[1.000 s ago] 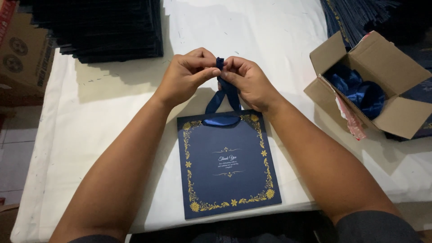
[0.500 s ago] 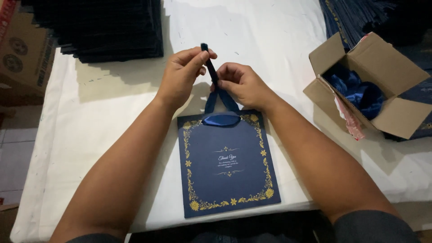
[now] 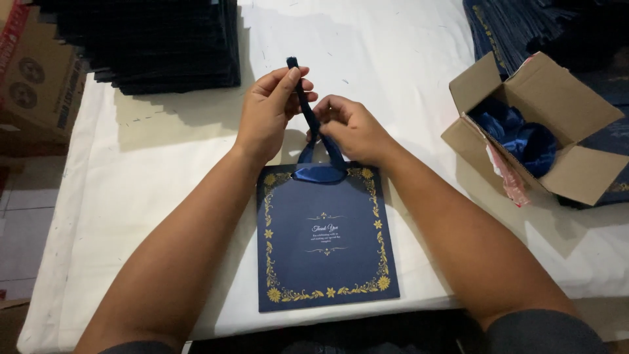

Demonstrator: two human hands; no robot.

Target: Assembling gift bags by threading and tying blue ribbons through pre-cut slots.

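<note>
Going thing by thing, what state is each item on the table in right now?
Left hand: pinching the ribbon's upper end.
Right hand: gripping the ribbon lower down.
Blue ribbon: pulled taut upward.
Navy gift bag: flat, face up.
Cardboard box: open, blue ribbons inside.
Dark stack: piled flat.

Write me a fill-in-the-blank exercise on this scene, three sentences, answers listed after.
1. The left hand pinches the upper end of a dark blue ____ and pulls it upward.
2. The right hand grips the same strip lower down, just above the flat navy paper bag with ____ floral edging.
3. The open cardboard box holding more blue ribbon sits on the white table to the person's ____.

Missing words: ribbon; gold; right
</note>
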